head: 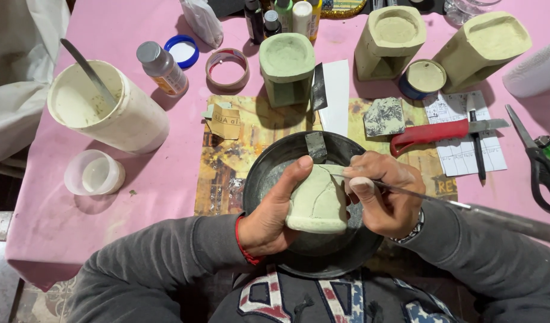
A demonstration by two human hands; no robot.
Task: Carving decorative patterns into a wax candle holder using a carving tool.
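My left hand [272,212] grips a pale green clay pot [318,203], holding it on its side above a black round pan [269,170]. My right hand [385,194] holds a thin metal blade tool [442,199] whose tip lies against the pot's upper surface, under my index finger. Both hands meet over the pan, near the table's front edge.
On the pink tablecloth [167,173]: a white bucket with a stick [107,104], a small plastic cup [94,173], three more green clay pots [287,66], a tape roll [227,69], bottles [162,69], a red-handled knife [436,133], scissors [541,161] and a printed mat [227,173].
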